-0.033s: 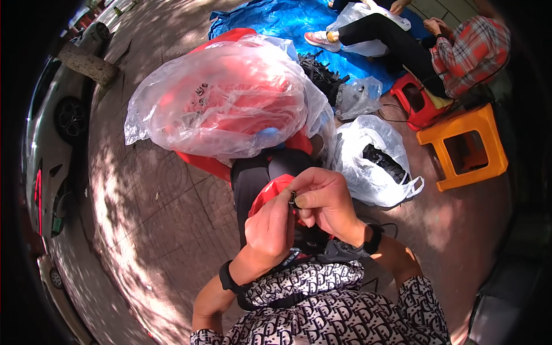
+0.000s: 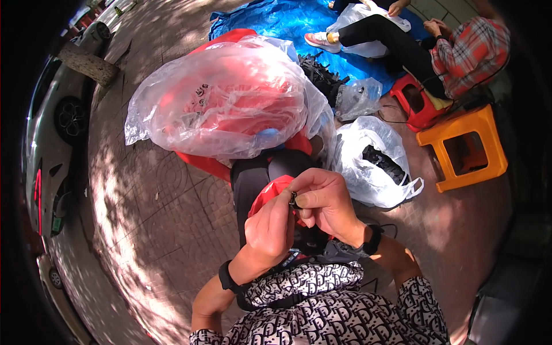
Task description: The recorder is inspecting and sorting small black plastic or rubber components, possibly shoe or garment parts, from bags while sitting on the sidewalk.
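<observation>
Above my lap, both hands meet fingertip to fingertip around a small black piece (image 2: 294, 199) with pale, shiny spots; its exact kind is too small to make out. My left hand (image 2: 269, 227) is closed, its fingers pinched against the piece's left side. From the other side my right hand (image 2: 326, 201) grips it between thumb and forefinger. Red material (image 2: 269, 192) lies over my dark trousers just behind the hands, partly covered by them. Each wrist wears a black band.
Ahead stands a large clear plastic bag (image 2: 218, 98) of red material on a red support. To its right are a white bag (image 2: 368, 138) with black pieces, black straps (image 2: 322, 77), an orange stool (image 2: 425, 138) and a red stool (image 2: 405, 95). People sit near a blue tarp (image 2: 270, 20).
</observation>
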`<state>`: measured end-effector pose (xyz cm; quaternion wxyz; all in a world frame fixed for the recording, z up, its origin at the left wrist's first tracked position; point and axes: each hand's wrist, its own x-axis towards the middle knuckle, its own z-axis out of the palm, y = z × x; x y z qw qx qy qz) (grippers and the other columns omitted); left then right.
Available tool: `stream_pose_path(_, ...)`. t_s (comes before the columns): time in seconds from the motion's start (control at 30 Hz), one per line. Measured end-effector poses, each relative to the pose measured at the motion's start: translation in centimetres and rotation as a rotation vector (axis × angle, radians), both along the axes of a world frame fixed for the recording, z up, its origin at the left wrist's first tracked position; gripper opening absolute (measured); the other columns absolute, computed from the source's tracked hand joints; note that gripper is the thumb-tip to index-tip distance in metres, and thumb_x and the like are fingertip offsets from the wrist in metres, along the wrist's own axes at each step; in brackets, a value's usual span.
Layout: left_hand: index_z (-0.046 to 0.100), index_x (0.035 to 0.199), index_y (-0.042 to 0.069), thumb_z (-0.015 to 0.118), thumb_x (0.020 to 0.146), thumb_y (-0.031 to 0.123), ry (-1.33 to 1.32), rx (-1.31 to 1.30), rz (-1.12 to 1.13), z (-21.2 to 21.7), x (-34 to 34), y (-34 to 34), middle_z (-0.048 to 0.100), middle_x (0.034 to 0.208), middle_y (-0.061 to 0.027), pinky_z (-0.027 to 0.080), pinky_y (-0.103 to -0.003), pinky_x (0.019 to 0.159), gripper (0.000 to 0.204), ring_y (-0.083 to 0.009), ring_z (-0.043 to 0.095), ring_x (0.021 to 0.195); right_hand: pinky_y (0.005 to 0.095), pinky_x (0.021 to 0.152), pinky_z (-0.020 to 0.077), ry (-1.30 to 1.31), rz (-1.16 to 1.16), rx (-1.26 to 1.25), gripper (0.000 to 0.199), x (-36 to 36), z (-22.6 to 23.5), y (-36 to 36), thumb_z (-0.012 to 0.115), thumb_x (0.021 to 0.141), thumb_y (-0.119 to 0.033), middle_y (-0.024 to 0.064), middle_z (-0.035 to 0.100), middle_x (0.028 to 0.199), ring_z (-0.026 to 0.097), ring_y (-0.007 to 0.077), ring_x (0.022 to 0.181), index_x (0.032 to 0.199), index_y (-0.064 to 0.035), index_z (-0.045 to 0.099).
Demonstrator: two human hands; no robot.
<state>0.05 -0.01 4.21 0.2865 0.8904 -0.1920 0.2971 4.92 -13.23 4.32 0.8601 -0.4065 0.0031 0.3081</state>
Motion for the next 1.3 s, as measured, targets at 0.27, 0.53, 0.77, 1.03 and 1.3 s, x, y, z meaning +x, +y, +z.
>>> stream_pose_path(0.27,0.051,0.101,-0.009,0.058,0.067,-0.008,0.044,-0.057,-0.006,-0.3,-0.1,0.1,0.058,0.078,-0.0158,0.048,-0.029,0.052,0.035,-0.0244,0.06,0.062,0.0178,0.043,0.0418,-0.24,-0.043,-0.26,0.015,0.1,0.3,-0.3,0.057,0.075,-0.001,0.003,0.056,0.064,0.052,0.0066,0.053,0.089,0.0029,0.06)
stream_pose_path(0.53,0.051,0.1,-0.009,0.057,0.067,-0.009,0.041,-0.025,-0.001,0.1,0.1,-0.1,0.056,0.071,-0.0139,0.045,-0.029,0.048,0.034,-0.0229,0.057,0.057,0.0176,0.047,0.0429,-0.229,0.044,-0.108,0.02,0.2,0.4,-1.0,0.058,0.072,0.001,0.0025,0.055,0.064,0.053,0.0071,0.052,0.092,0.0023,0.06)
stream_pose_path(0.77,0.05,0.099,-0.01,0.056,0.067,-0.009,-0.034,0.005,0.015,-0.6,0.5,-0.2,0.055,0.068,-0.0138,0.045,-0.03,0.046,0.033,-0.0227,0.056,0.054,0.0182,0.047,0.0425,-0.228,-0.047,-0.14,0.021,0.2,-0.4,-0.7,0.055,0.074,-0.002,0.0043,0.055,0.063,0.053,0.0083,0.051,0.094,0.0031,0.059)
stream_pose_path(1.03,0.05,0.098,-0.011,0.057,0.066,-0.01,0.018,0.006,-0.013,-0.6,0.0,0.1,0.055,0.067,-0.0148,0.046,-0.03,0.047,0.033,-0.0246,0.056,0.054,0.0181,0.045,0.0423,-0.175,0.047,-0.061,0.019,0.1,-0.2,-0.6,0.057,0.077,-0.004,0.0052,0.056,0.063,0.052,0.0081,0.051,0.093,0.0042,0.059)
stream_pose_path(1.3,0.054,0.092,-0.006,0.057,0.074,-0.006,0.035,-0.133,-0.035,0.1,-0.1,-0.5,0.057,0.066,-0.0106,0.041,-0.027,0.042,0.018,-0.0187,0.054,0.047,0.0172,0.043,0.0398,-0.261,0.107,-0.176,0.018,0.8,0.3,-1.0,0.063,0.073,-0.005,0.001,0.052,0.056,0.051,0.0051,0.051,0.09,0.0017,0.061)
